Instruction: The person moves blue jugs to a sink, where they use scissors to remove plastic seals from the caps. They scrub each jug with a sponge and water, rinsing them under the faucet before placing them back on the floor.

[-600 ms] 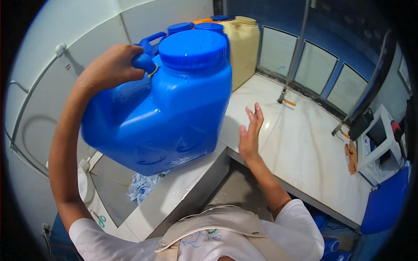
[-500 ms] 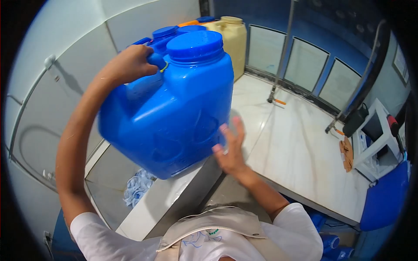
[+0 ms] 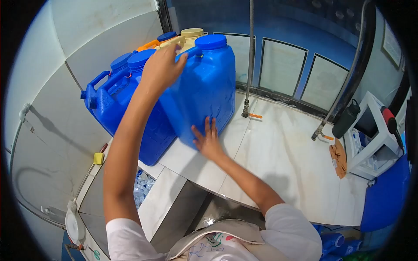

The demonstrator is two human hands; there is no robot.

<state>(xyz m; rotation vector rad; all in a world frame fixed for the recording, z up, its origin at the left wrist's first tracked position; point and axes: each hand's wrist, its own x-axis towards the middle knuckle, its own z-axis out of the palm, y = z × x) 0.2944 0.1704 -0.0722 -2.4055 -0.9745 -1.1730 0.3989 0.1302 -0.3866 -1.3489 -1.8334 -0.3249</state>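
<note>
A large blue water jug (image 3: pixel 202 82) with a screw cap stands on the white tiled counter, at the right end of a group of jugs. At its top handle is my left hand (image 3: pixel 163 67), its fingers curled over the grip and partly hidden. My right hand (image 3: pixel 209 141) lies against the jug's lower front face with its fingers spread. Close on the left stand more blue jugs (image 3: pixel 146 117) with handles and caps. Behind them are a cream jug (image 3: pixel 192 37) and an orange handle (image 3: pixel 149 45).
Two upright pipes end in valves with orange levers (image 3: pixel 254 116) on the counter (image 3: pixel 283 152). A white shelf unit (image 3: pixel 370 143), a dark bottle (image 3: pixel 347 117) and brown cardboard (image 3: pixel 338 158) sit at right. A recessed basin (image 3: pixel 178 209) and a bin of clear plastic pieces (image 3: pixel 143 187) lie below.
The blue jug has moved from the near ledge back onto the counter beside the other jugs. Both hands went with it, and my right palm now rests on its front. My view shifted too.
</note>
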